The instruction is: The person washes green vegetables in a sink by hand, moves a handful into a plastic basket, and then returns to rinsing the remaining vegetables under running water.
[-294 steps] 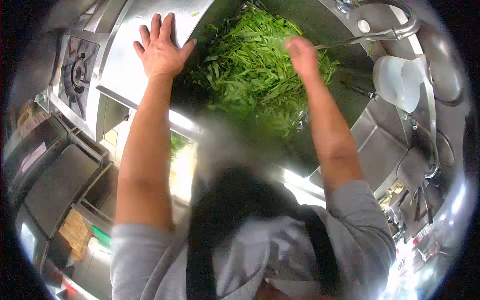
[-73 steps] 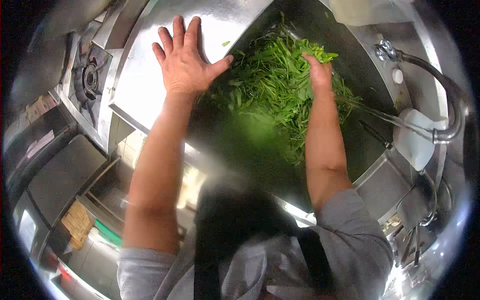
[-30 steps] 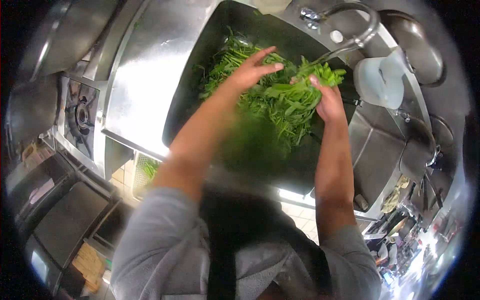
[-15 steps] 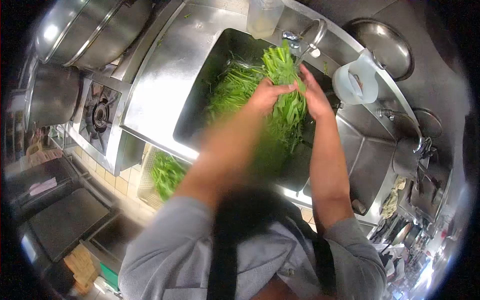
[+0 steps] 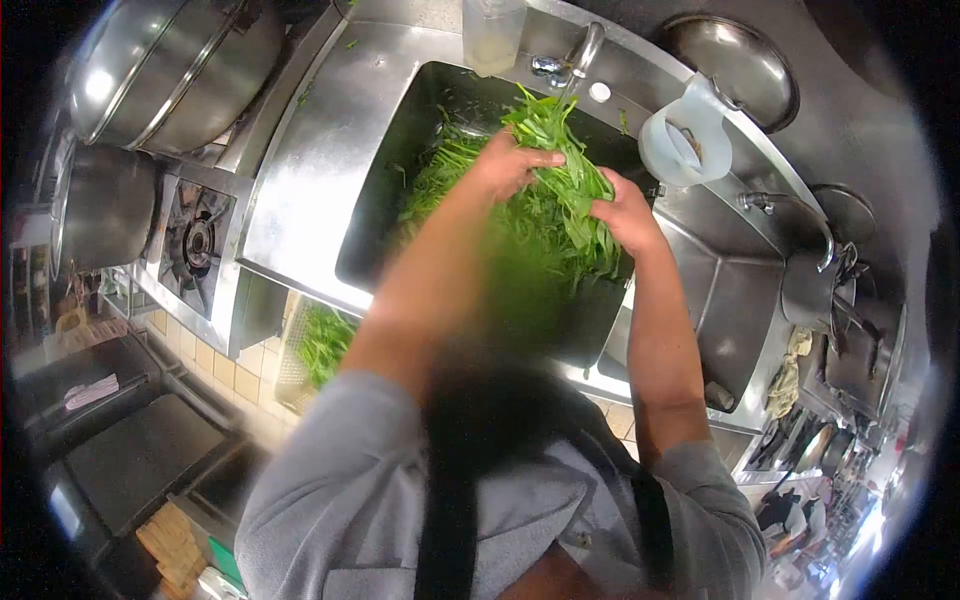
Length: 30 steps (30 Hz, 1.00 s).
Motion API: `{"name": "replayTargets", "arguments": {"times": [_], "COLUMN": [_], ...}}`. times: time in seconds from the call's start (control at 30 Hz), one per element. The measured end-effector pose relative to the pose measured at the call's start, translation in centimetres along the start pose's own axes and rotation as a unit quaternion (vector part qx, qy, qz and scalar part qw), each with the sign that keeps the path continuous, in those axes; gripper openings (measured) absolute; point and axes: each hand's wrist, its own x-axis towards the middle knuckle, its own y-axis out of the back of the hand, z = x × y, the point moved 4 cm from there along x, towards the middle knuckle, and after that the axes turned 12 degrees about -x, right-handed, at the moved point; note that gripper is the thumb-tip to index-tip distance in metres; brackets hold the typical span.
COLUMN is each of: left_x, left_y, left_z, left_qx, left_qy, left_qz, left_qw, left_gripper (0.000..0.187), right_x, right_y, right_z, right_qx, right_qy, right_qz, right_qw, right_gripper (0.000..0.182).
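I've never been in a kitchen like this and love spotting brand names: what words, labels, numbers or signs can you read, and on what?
No readable text.
Plastic jug: no lettering I can make out.
Large steel pot: none I can make out.
Leafy greens: none visible.
Cluttered shelving at lower right: too small and blurred to tell.

Wearing grey shirt, short sleeves creasing loosely; two broad black straps running down over shirt.
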Motion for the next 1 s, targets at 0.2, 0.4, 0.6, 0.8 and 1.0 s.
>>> {"name": "replayTargets", "arguments": {"times": [0.2, 0.4, 0.6, 0.8, 1.0], "left_x": [-3.4, -0.3, 1.7, 1.1, 0.8], "left_y": [-3.3, -2.3, -0.7, -4.2, -3.8], "left_z": [3.5, 2.0, 2.4, 0.7, 0.5], "left_qx": [0.076, -0.044, 0.079, 0.129, 0.076], "left_qy": [0.04, 0.042, 0.034, -0.053, 0.043], "left_qz": [-0.022, -0.105, -0.054, -0.177, -0.098], "left_qw": [0.996, 0.993, 0.995, 0.974, 0.991], "left_gripper": [0.067, 0.059, 0.048, 0.051, 0.057], "right_x": [-1.1, -2.3, -3.1, -2.6, -3.6], "right_y": [2.9, 4.3, 5.8, 4.9, 6.0], "right_z": [-1.5, -3.3, -2.9, -3.2, -2.6], "right_qx": [-0.056, -0.064, -0.062, -0.16, -0.096], "right_qy": [0.009, 0.006, -0.007, 0.001, -0.022], "right_qz": [-0.04, -0.034, -0.049, -0.01, -0.025], "right_qw": [0.998, 0.997, 0.997, 0.987, 0.995], "right_gripper": [0.047, 0.046, 0.046, 0.044, 0.045]}}
